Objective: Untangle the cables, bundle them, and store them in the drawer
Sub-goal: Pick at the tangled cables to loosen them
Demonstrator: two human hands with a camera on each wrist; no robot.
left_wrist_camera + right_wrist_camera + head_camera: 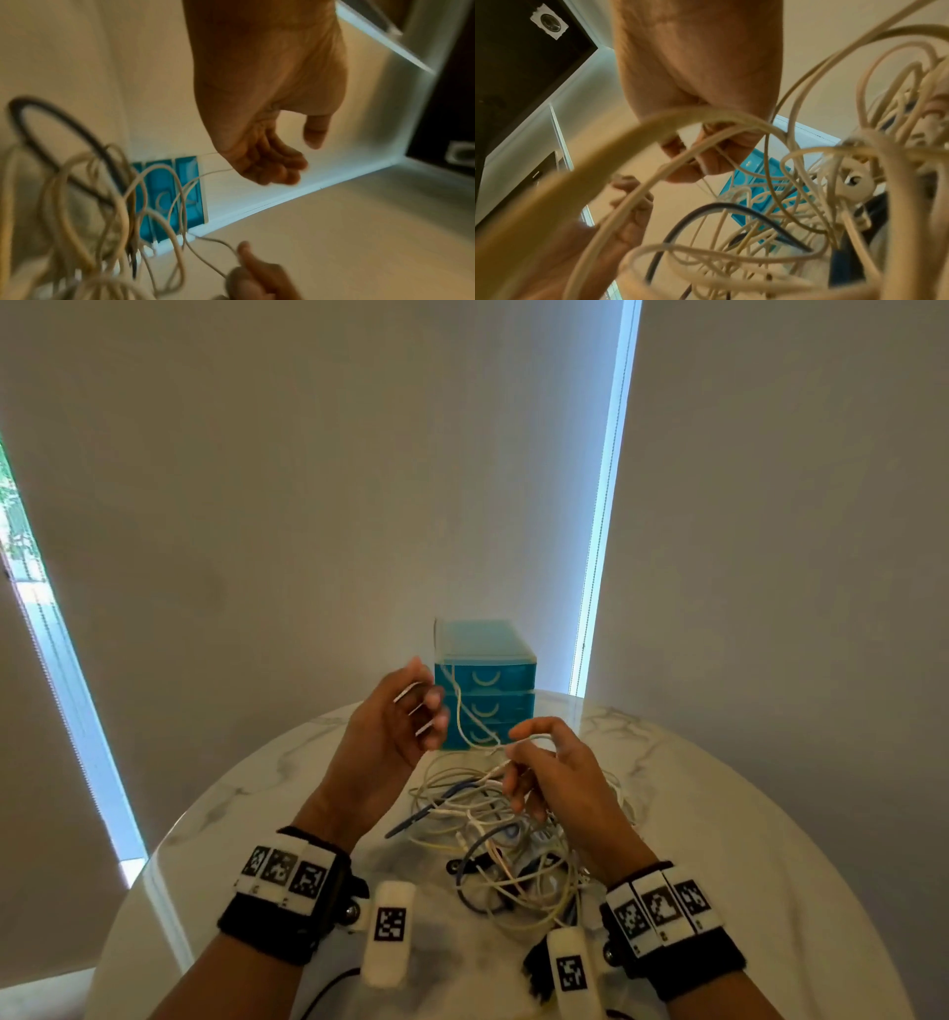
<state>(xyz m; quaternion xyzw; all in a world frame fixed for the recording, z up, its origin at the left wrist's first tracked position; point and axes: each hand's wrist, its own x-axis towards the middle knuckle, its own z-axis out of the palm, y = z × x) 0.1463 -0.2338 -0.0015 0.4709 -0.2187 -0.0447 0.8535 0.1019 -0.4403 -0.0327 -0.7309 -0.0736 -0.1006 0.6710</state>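
The step in hand looks like the untangling: nothing is bundled yet, and all three drawers of the blue drawer unit (482,685) appear closed.

Going left to right in the head view, the left hand (390,737) is raised at about 11 o'clock from the heap, palm turned inward, fingers loosely curled. A thin white cable (458,711) crosses those fingers and runs up in front of the drawer unit; whether the fingers truly pinch it or it merely drapes over them I cannot tell, and the left wrist view shows the fingers only relaxed and half open.

At the middle, the tangle of cables (513,845) lies on the marble tabletop (770,865) at 6 o'clock from the drawer unit, mostly cream and white strands with a dark blue one threaded through.

To the right, the right hand (560,773) hovers over the 1 o'clock part of the heap, fingers curled round a pale strand, which the right wrist view also shows passing through its grasp.

The next move, I judge, calls for drawing that one strand clear with both hands spreading apart while the rest of the heap stays on the tabletop. The risk is that loops ride up and tighten into a knot.
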